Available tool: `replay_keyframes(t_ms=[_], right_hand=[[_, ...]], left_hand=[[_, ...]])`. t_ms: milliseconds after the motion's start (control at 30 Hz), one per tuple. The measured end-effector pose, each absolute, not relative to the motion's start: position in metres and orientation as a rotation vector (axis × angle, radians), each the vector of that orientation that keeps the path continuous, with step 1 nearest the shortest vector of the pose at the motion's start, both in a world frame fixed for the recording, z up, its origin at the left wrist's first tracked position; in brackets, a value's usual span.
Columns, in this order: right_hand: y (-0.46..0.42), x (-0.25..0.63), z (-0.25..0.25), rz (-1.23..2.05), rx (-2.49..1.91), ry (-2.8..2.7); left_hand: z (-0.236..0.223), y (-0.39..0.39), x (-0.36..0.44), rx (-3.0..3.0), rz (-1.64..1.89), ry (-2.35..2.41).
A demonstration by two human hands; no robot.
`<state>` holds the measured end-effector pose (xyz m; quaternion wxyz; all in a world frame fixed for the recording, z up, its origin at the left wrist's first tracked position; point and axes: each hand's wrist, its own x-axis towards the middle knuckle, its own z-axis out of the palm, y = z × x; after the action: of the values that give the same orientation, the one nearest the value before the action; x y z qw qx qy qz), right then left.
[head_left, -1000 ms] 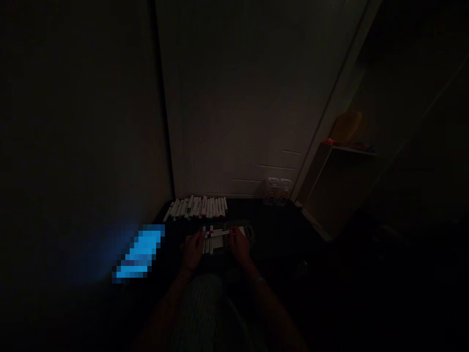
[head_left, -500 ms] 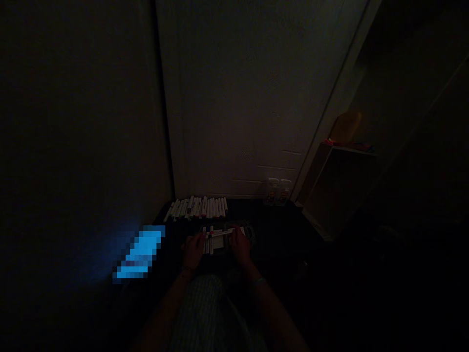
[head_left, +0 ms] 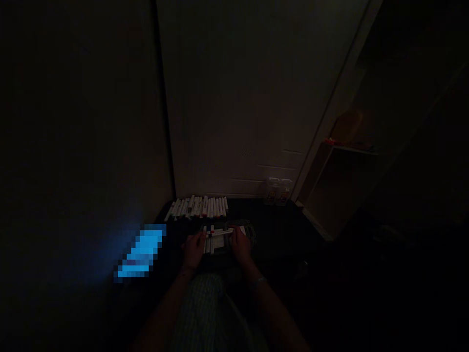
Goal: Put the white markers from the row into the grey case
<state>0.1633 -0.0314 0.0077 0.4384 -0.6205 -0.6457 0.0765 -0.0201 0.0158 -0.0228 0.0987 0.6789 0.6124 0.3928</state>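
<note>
White plastic is seen in the marker (head_left: 222, 233), gripped near its right end by the right hand (head_left: 240, 243) and held across an open, clear case (head_left: 226, 240), in whose left part further markers (head_left: 211, 246) are contained. The left hand (head_left: 193, 250) is placed at the marker's other end, its grip not discernible. Behind, a marker row (head_left: 207, 208) is laid out on the dark tabletop (head_left: 278, 230)
</note>
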Motion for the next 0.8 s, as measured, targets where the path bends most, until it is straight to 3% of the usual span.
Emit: replay_keyframes(t_ms=[800], right_hand=[[-0.0295, 0.1629, 0.0045, 0.166, -1.557, -1.623]], left_hand=[[-0.0247, 0.0175, -0.0214, 1.991, 1.132, 1.784]])
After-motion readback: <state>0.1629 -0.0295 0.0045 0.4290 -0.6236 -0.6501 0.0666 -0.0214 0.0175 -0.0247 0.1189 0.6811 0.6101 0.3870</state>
